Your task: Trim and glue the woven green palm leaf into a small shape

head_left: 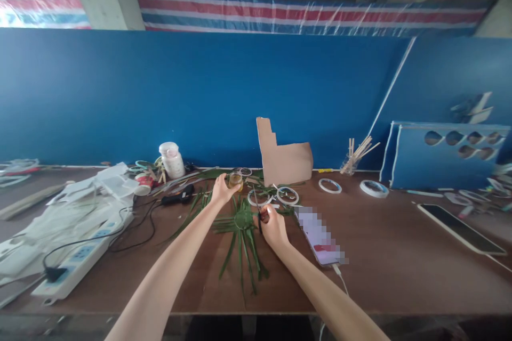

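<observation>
My left hand (224,189) is closed around a small, round, yellowish see-through object (236,179), perhaps a tape roll or a little jar. My right hand (272,224) grips scissors (260,218) by their dark handles, blades pointing up and away from me. Between and below both hands lies a green woven leaf piece (242,219), its long strips spreading over the table toward me. Just beyond the scissors are white rings (288,196), partly over more green strips.
A lit phone (319,237) on a cable lies right of my right hand. Brown cardboard (286,162) leans against the blue partition (216,96). Left are a power strip (86,256), a black-handled tool (180,195) and a white bottle (172,161). Tape rolls (373,188) and sticks (358,153) stand right.
</observation>
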Motion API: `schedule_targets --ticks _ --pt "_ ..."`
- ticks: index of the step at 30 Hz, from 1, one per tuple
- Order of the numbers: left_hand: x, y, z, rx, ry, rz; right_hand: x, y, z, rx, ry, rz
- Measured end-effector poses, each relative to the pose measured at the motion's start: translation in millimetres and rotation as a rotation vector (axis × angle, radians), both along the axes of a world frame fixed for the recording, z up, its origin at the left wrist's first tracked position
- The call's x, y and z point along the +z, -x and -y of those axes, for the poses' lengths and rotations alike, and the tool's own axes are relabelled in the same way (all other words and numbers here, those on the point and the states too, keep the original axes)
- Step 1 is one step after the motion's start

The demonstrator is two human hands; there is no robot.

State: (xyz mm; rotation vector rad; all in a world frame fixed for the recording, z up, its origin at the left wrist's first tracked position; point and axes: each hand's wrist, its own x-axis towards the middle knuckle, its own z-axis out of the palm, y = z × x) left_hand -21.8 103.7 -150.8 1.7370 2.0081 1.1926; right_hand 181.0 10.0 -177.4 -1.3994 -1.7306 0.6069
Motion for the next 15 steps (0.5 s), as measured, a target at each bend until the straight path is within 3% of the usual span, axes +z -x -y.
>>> schedule_targets --ticks 2,3,6,8,13,15 --pt "-1.7 2.6 21.9 0.044 0.000 0.137 4.2 2.6 0.9 0.031 0.014 0.015" --pt "-3.8 5.3 36.3 -0.002 0.038 0.223 6.2 4.1 0.9 0.041 0.022 0.026" --pt "-12.7 17.7 86.2 -0.240 0.333 0.458 10.1 10.3 -1.9 0.058 0.033 0.052" --pt "-17.8 26.6 117.3 -0.287 0.504 0.549 11.2 16.4 -5.9 0.083 0.007 0.067" --pt "-21.0 35.9 171.1 -0.263 0.547 0.805 12.3 35.0 -14.6 0.169 -0.037 0.145" --pt "-22.3 35.0 190.1 -0.331 0.526 0.866 12.2 40.0 -15.0 0.168 -0.051 0.184"
